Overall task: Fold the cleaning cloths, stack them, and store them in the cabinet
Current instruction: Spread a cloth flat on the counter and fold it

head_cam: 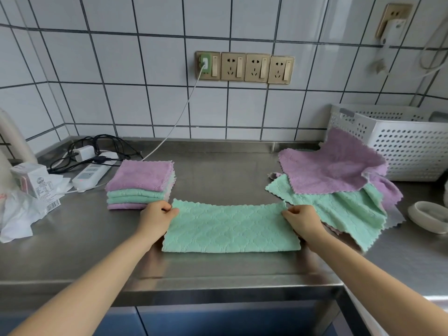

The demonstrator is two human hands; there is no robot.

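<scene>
A green cloth (230, 227), folded once into a long strip, lies on the steel counter (218, 170) in front of me. My left hand (155, 218) pinches its far left corner and my right hand (303, 220) pinches its far right corner. A stack of folded cloths (140, 184), purple on top with green and purple below, stands just behind my left hand. A loose pile of unfolded cloths (339, 183), purple over green, lies to the right. Blue cabinet fronts (218, 321) show below the counter edge.
A white perforated basket (400, 141) stands at the back right, a white dish (429, 215) at the far right. A power strip (91, 174), chargers and black cables lie at the back left, beside a small carton (34, 179) and plastic wrap. A white cable runs up to the wall sockets (244, 67).
</scene>
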